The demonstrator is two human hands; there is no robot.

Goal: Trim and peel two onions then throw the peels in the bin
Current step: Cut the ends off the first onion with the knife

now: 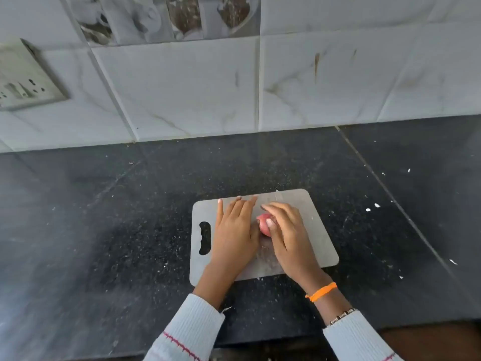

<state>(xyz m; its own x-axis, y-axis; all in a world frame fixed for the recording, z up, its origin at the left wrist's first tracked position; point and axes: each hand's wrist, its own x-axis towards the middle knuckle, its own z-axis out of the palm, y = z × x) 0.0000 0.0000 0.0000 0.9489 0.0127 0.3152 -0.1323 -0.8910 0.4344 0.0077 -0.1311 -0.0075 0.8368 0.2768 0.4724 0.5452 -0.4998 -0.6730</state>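
Grey board (307, 230) sits flat on the black counter (104, 230), handle slot (204, 238) on its left side. Pink onion (263, 226) is on the board, about centre, wedged between my two hands.

My left hand (235, 230) lies palm down on the board, fingers straight and together pointing toward the wall, thumb side touching the onion. Not gripping anything.

My right hand (289, 233) arches over the onion from the right, fingers curved across its top, thumb tip on its near face. A thin knife tip (278, 198) pokes out past my right fingers, toward the board's far edge; blurred. Can't tell how the handle sits in my hand, it's hidden under the fingers.

Orange band (321, 291) on my right wrist, beaded one (341, 316) below it. Pale ribbed sleeves (192, 327) on both arms. White specks scattered on the counter. Tiled wall (338, 74) behind, switch plate (23, 79) at far left.
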